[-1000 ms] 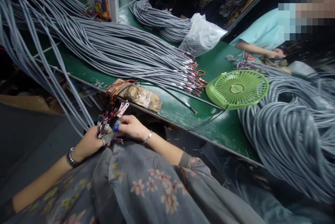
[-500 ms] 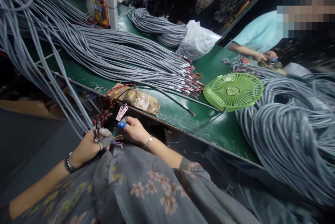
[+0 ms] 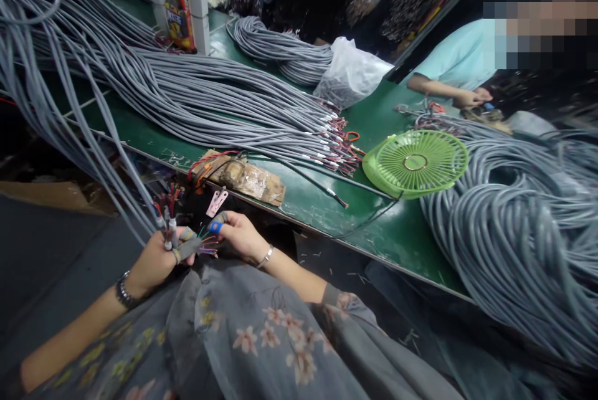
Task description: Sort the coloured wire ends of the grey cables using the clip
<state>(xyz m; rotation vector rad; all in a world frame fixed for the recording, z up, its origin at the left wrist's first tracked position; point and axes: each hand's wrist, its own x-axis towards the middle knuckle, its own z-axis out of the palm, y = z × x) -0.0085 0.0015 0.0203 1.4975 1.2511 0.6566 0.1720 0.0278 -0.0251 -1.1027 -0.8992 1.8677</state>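
My left hand [image 3: 156, 260], with grey tape on its fingers, is closed around several grey cables [image 3: 133, 191]. The stripped ends of some stand up above the fist with red and dark wires [image 3: 174, 197]. From between its thumb and finger, a fan of thin coloured wires [image 3: 208, 244] points right. My right hand [image 3: 243, 238] is pinched right at the tips of these wires; its thumb wears blue tape and a finger grey tape. Whatever lies between its fingertips is too small to make out. A pink clip [image 3: 217, 203] is just above the right hand at the table edge.
A long bundle of grey cables [image 3: 224, 88] lies across the green table [image 3: 322, 213]. A taped cardboard block [image 3: 252, 182] sits at the edge. Further right are a green fan [image 3: 415, 163] and big cable coils [image 3: 509, 232]. A co-worker's hands [image 3: 471, 98] work across the table.
My right hand has shifted slightly and its fingertips are now at the coloured wires. My left hand has tilted a little to the left with the cable ends.
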